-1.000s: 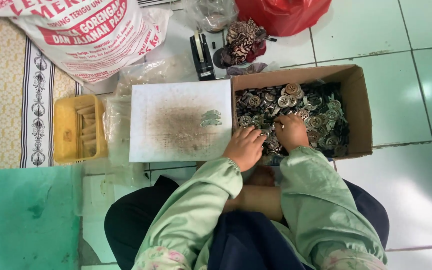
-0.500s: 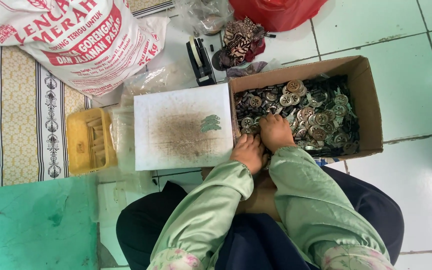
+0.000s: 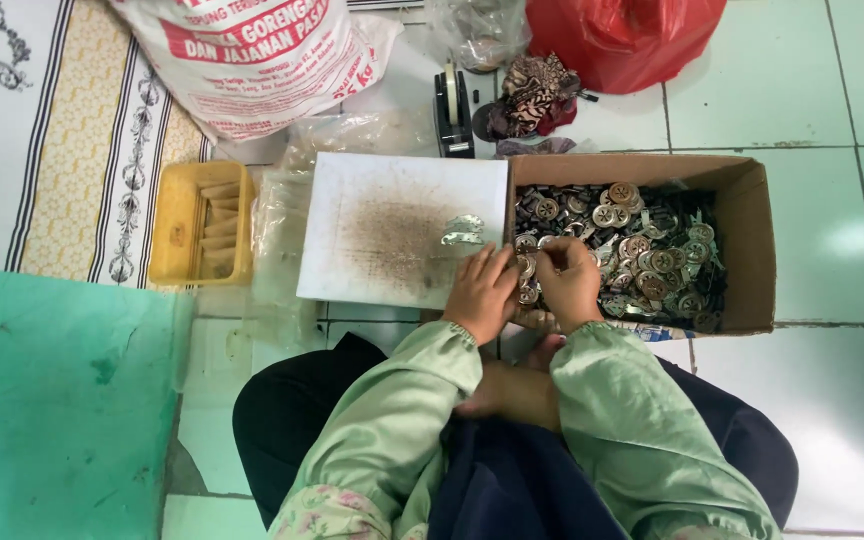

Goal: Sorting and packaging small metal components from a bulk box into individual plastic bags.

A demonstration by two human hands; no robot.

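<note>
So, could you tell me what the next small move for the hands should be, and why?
Probably carry the picked piece left onto the white board: both the left hand and right hand meet at the cardboard box edge, and a few silvery pieces already lie there.

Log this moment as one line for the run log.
left hand: box edge, holding unclear | right hand: on round buttons | cardboard box | white board

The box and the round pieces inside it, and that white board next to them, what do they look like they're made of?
The box looks like plain brown cardboard: matte, with folded flaps. The round pieces seem metallic or metallised, silvery-brown with glints; the exact material is unclear. The board looks like white card or foam sheet, matte, with a brown dusty stain. Both hands, left and right, rest at the box edge.
</note>
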